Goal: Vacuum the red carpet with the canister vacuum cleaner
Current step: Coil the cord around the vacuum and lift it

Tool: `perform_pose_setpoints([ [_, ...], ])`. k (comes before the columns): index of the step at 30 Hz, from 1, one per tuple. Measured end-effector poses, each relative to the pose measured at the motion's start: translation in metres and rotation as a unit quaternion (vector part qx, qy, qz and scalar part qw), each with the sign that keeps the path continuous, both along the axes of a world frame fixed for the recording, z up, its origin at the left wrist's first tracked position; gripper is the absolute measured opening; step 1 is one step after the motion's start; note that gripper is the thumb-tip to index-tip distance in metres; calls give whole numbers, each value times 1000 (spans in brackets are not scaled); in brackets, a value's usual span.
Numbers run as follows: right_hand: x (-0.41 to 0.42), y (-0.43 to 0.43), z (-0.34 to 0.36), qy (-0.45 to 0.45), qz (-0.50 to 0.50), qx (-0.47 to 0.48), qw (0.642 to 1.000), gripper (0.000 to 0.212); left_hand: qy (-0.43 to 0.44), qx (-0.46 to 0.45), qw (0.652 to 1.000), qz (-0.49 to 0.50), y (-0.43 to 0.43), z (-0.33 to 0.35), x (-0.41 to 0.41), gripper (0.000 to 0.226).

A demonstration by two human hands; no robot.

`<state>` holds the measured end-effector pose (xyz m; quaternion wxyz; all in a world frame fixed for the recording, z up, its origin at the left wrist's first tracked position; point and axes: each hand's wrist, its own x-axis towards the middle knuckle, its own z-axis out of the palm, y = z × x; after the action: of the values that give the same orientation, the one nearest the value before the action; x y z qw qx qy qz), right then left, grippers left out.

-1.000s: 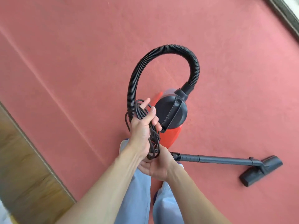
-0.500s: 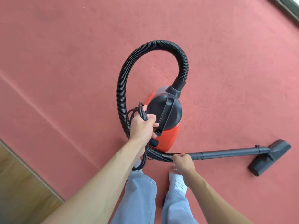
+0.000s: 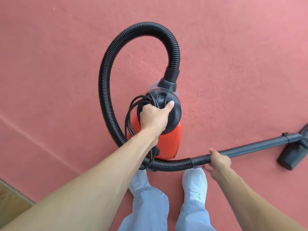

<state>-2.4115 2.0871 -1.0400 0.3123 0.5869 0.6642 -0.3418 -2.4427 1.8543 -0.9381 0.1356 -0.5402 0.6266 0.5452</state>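
A red canister vacuum [image 3: 168,144] with a black top stands on the red carpet [image 3: 58,64] just ahead of my feet. My left hand [image 3: 155,117] grips its carry handle together with the coiled black power cord [image 3: 133,112]. A ribbed black hose [image 3: 131,39] loops from the canister's front round to the left and back under it. My right hand [image 3: 218,160] is closed around the black wand [image 3: 256,146] where the hose ends. The floor nozzle [image 3: 295,155] rests on the carpet at the right edge, partly cut off.
My two white shoes [image 3: 195,182] and pale blue trouser legs stand right behind the canister. A strip of wooden floor [image 3: 11,199] borders the carpet at the lower left. A faint seam in the carpet [image 3: 33,140] runs diagonally on the left.
My left hand carried the cord bundle onto the canister's handle and gripped it. My right hand let go of the cord, dropped to the wand and closed on it.
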Motion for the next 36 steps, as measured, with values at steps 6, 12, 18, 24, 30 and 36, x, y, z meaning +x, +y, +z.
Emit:
perform_pose_setpoints([
  [6,-6,13,3,98,-157,-91,979,16,7,31,987,160,-3,5,-4,37],
  [12,-31,-16,49,120,-192,-222,948,14,54,186,878,438,-1,33,-18,39],
  [18,-52,-45,95,175,-174,-287,926,22,141,266,790,534,12,90,-44,34],
  [24,-78,-46,156,273,-84,-285,915,33,188,307,736,574,21,150,-57,35],
  [30,-114,-8,243,314,5,-317,895,33,208,336,701,594,24,223,-60,32],
  [36,-131,26,297,267,-16,-367,891,36,214,355,703,577,49,293,-56,33],
])
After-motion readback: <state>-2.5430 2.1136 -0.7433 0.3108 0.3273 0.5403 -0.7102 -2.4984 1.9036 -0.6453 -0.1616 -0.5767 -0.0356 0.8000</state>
